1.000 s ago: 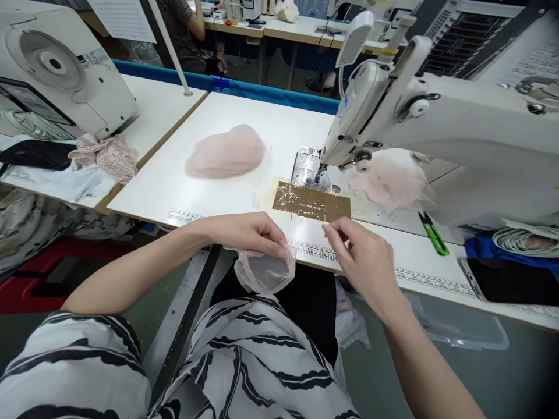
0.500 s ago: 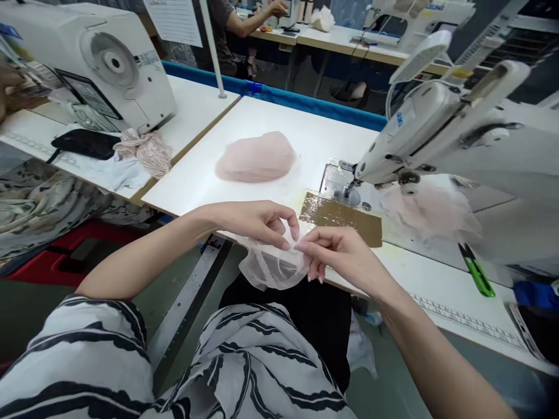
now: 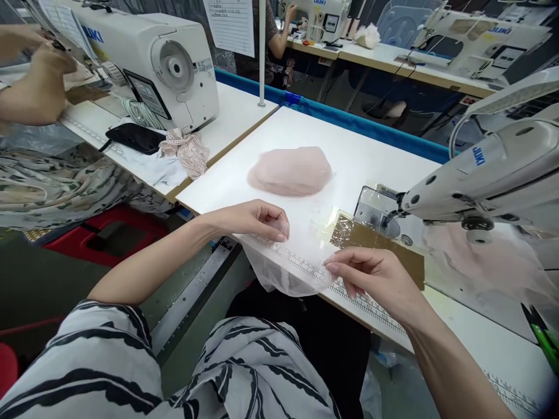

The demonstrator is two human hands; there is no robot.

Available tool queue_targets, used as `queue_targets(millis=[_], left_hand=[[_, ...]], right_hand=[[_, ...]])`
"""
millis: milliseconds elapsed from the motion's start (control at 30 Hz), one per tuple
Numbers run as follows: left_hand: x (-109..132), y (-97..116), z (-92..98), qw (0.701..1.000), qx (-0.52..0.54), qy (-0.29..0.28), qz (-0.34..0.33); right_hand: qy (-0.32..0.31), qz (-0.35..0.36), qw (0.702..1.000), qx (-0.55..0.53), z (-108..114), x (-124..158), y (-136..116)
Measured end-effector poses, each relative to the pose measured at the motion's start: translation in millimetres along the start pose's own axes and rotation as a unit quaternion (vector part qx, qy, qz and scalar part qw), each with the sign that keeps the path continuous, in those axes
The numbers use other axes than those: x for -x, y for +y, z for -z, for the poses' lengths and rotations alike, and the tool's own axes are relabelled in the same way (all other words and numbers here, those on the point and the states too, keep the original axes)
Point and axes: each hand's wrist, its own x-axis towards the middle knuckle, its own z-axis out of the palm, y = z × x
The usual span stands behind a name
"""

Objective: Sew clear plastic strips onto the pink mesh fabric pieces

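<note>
A sheer, pale piece of fabric hangs over the table's front edge, stretched between my two hands. My left hand pinches its left part, fingers curled in. Its right corner is held between thumb and forefinger of my right hand. Behind my hands, a stack of thin pink fabric pieces lies flat on the white table. To the right stands a sewing machine, its needle area above a metal plate. More sheer pink fabric lies beneath the machine's arm.
A brown taped guard sits before the needle plate. Green-handled thread snips lie at the right edge. On the left table are another sewing machine, a black pouch and lace. A co-worker's hands are at far left.
My hands have moved apart, from nearly touching to stretching the sheer fabric between them. The view has turned left, showing more of the neighbouring machine and the co-worker's hands.
</note>
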Motion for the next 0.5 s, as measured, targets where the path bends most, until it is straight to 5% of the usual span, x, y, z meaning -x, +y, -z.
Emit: queue_targets(millis=[233,500], left_hand=[[5,3,-7.6,1.000,-0.007,0.001,0.014],[2,13,-23.1,0.992,-0.096,-0.050,0.072]], right_hand=[[-0.025,-0.004,0.999,0.041,-14,-13,-8],[-0.066,0.082,0.993,0.061,-33,-23,-11]])
